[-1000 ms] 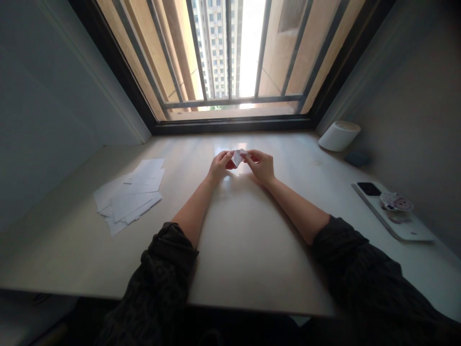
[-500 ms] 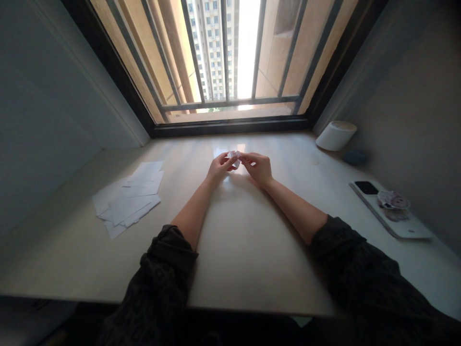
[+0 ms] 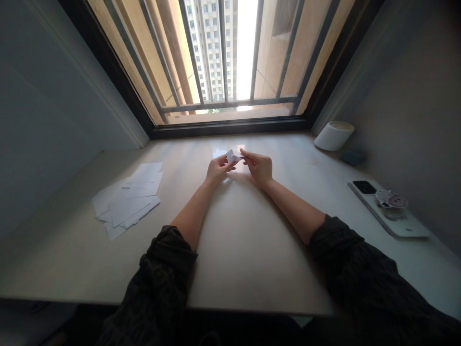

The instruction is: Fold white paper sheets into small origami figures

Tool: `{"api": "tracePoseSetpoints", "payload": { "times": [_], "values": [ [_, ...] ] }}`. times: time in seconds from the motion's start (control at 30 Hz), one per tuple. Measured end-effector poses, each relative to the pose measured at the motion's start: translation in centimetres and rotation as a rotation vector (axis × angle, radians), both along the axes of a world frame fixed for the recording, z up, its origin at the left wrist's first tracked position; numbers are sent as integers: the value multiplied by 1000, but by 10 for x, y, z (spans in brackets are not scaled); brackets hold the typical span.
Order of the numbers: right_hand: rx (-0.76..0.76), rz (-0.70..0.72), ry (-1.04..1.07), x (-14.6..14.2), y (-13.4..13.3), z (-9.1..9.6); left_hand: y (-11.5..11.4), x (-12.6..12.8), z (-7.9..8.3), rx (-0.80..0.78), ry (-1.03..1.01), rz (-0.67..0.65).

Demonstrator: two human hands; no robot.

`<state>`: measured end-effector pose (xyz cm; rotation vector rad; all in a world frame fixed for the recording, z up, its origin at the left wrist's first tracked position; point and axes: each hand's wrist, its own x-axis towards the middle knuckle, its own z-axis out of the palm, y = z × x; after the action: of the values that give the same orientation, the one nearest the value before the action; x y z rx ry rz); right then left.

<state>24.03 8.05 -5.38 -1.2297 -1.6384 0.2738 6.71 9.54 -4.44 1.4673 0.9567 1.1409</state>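
Turned slightly since before, the folded paper point(image 3: 233, 155) runs 9-to-3 o'clock, pinched by left hand point(image 3: 217, 169) at its 7, right hand point(image 3: 260, 167) at its 4.

Folded white paper piece point(image 3: 234, 155) — matt, smooth glossy tabletop point(image 3: 245, 240), loose paper sheets point(image 3: 126, 199)
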Motion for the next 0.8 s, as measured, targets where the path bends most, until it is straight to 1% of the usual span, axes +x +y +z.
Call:
{"api": "tracePoseSetpoints", "payload": {
  "times": [0.1,0.27,0.4,0.5,0.57,0.67,0.8],
  "values": [
    [25,-28,-37,0,0,0,2,0,-2,-8,-14,-19],
    [72,7,-114,-1,-1,4,-1,0,2,-25,-25,5],
    [81,112,-144,-4,-3,7,-4,1,7,-31,-31,19],
    [86,196,-138,-6,-5,8,-5,1,7,-17,-7,15],
    [62,189,-104,-6,-5,8,-4,0,6,-4,15,15],
    [12,119,-59,-4,-3,7,-4,1,4,8,40,18],
    [19,102,-60,-4,0,3,-3,1,3,27,53,14]
  ]
}}
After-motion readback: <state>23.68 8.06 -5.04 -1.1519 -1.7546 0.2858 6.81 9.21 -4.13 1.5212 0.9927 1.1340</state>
